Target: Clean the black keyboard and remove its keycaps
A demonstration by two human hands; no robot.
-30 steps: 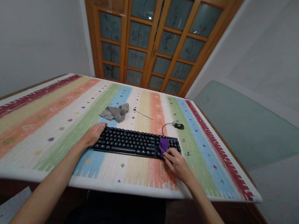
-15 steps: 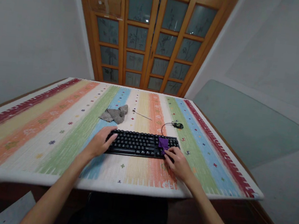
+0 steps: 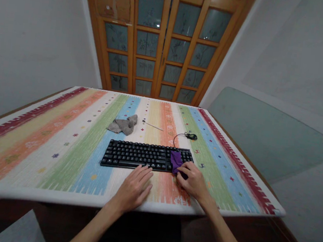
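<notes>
A black keyboard [image 3: 136,154] lies near the front of the table, its long side facing me. Over the right part of its keys is a small purple cloth [image 3: 176,160]. My right hand [image 3: 191,179] pinches the lower end of that cloth at the keyboard's right front. At the front edge of the keyboard, near its middle, my left hand [image 3: 135,186] is open, palm down, with its fingers stretched and fingertips at the edge. It holds nothing.
Behind the keyboard lie a crumpled grey cloth [image 3: 124,125] and a thin rod with a small dark end [image 3: 152,125]. The keyboard's black cable [image 3: 190,136] is bundled at the back right. A striped tablecloth [image 3: 83,154] covers the table.
My left hand has left the keyboard's left end and moved right and toward me, to the front edge. My right hand stays on the purple cloth, which is slightly shifted.
</notes>
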